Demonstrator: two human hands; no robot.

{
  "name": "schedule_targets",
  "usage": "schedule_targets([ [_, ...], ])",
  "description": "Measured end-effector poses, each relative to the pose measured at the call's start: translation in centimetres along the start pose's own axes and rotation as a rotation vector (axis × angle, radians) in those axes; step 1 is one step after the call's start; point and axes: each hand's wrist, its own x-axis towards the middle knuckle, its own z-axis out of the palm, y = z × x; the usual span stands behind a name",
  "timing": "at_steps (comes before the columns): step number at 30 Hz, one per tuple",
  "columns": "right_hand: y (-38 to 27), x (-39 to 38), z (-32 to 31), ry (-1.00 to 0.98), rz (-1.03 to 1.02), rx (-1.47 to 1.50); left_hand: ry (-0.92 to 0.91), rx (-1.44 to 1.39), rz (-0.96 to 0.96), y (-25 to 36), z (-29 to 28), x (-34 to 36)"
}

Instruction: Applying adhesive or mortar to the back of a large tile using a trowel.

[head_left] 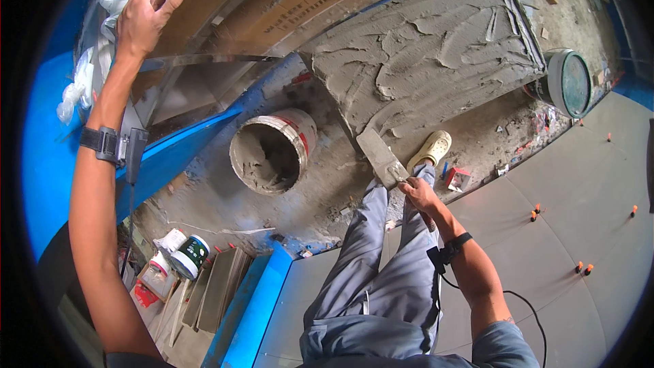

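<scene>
Left hand (144,17): fingers spread flat, palm braced on the leaning boards up left, nothing in its grip, far from the work. Mortar bucket (269,151) sits on the floor between the hands. Right hand (419,194): grip closed round the trowel (381,157) handle. Blade's long axis runs up-left from that hand, tip touching the near edge of the spread mortar bed (429,48).

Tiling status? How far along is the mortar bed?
Done: grey floor tiles laid with orange spacers; mortar bed spread, still rough. In hand: right hand works a trowel at the bed's near edge; left hand braces on the wall. Left: bed untiled; mortar bucket partly full.
</scene>
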Motion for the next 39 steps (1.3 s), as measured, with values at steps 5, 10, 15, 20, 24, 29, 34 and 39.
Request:
schedule_targets([
  [5,0.7,-0.2,1.7,-0.097,0.077,0.107,-0.004,-0.020,-0.018,0.9,-0.2,-0.3],
  [10,1.8,-0.3,3.9,0.155,-0.140,-0.589,0.055,0.006,0.032,0.8,0.4,-0.1],
  [15,0.5,-0.4,4.5,0.182,-0.065,-0.683,0.045,0.016,0.036,0.3,0.1,0.0],
  [20,-1.7,0.7,3.2,0.010,-0.186,-0.806,0.092,0.012,0.058,0.4,0.1,-0.1],
  [24,-6.4,3.4,-0.5,0.162,-0.309,-0.978,0.072,-0.011,0.041,0.9,0.1,-0.1],
  [29,-11.2,8.9,-6.9,0.421,-0.454,-1.086,0.078,-0.018,0.025,1.4,-0.1,0.2],
  [34,-15.7,8.2,-5.4,0.333,-0.352,-0.980,0.110,0.006,0.061,0.7,-0.4,-0.6],
  [39,-19.5,10.6,-2.6,0.350,-0.395,-0.878,0.068,-0.006,0.013,2.0,-0.6,0.2],
])
